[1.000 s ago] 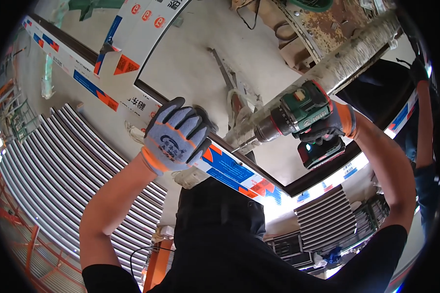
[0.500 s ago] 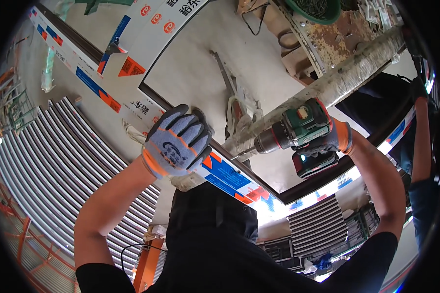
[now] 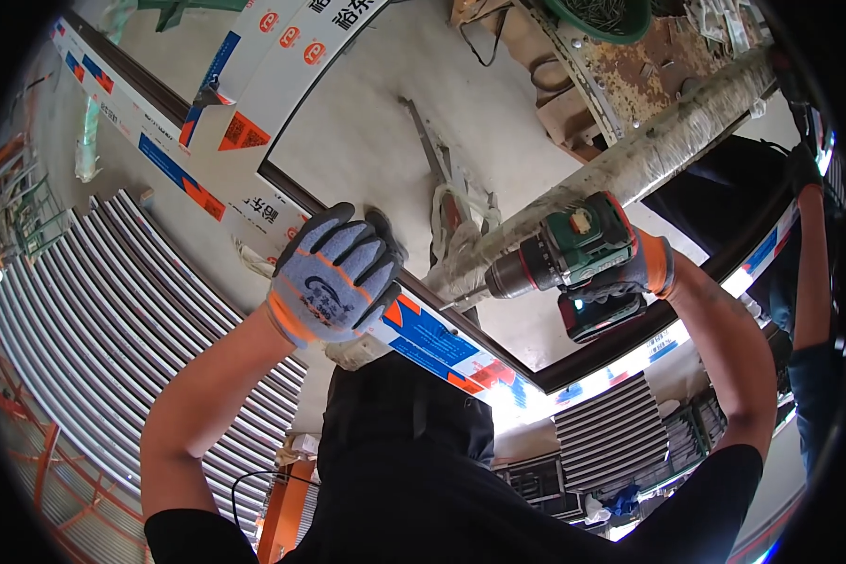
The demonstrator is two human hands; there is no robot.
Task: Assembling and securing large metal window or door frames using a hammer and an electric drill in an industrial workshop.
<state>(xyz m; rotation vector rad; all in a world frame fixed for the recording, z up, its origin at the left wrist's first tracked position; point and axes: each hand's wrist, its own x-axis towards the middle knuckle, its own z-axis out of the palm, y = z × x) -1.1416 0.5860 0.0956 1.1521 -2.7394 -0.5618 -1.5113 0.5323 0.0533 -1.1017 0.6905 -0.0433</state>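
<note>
My left hand [image 3: 332, 277], in a grey-blue and orange work glove with dark fingers, is closed over the near side of a window or door frame [image 3: 432, 334]. This frame has dark inner edges and white, blue and orange protective film. In my gloved right hand [image 3: 644, 268] is a green and black cordless drill [image 3: 587, 235], gripped by its handle with a small light glowing near the battery. The drill points left, and its thin bit reaches the frame's dark inner edge just right of my left hand. Whether the bit has entered the metal, I cannot tell.
Under the frame runs a plastic-wrapped support beam [image 3: 649, 169]. At the top right, a green bowl of screws [image 3: 606, 17] sits by a rusty worktop [image 3: 644, 70]. Long metal profiles [image 3: 132, 329] lie at left. Another person's arm [image 3: 811, 254] shows at the far right edge.
The frame's far side and my left hand appear shifted slightly left in the picture. Both grips are the same, and the drill bit remains at the frame's edge.
</note>
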